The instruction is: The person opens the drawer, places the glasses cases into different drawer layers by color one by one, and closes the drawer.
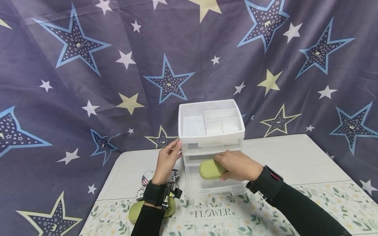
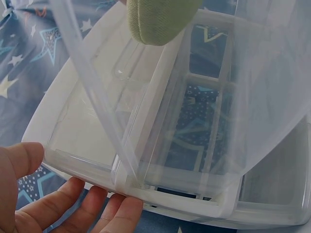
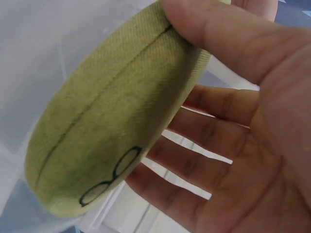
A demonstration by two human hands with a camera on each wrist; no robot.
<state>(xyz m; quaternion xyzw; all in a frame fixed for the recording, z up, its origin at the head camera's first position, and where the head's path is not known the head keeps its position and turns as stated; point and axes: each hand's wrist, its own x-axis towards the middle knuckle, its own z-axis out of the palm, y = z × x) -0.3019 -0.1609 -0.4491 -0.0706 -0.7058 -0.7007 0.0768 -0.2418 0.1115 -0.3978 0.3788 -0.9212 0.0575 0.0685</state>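
My right hand grips a green glasses case between thumb and fingers. In the right wrist view a small black glasses drawing shows on the case. It is held over a pulled-out clear drawer in the lower part of a white plastic drawer unit. At the unit's left side, my left hand touches the edge. The left wrist view shows the thumb at one corner and the fingertips along the side wall.
Under my left forearm lies a second green glasses case. Several printed items, one with a flag pattern, lie beside the unit. The unit's top tray has dividers. A flower-printed cloth covers the front of the table; a starry curtain hangs behind.
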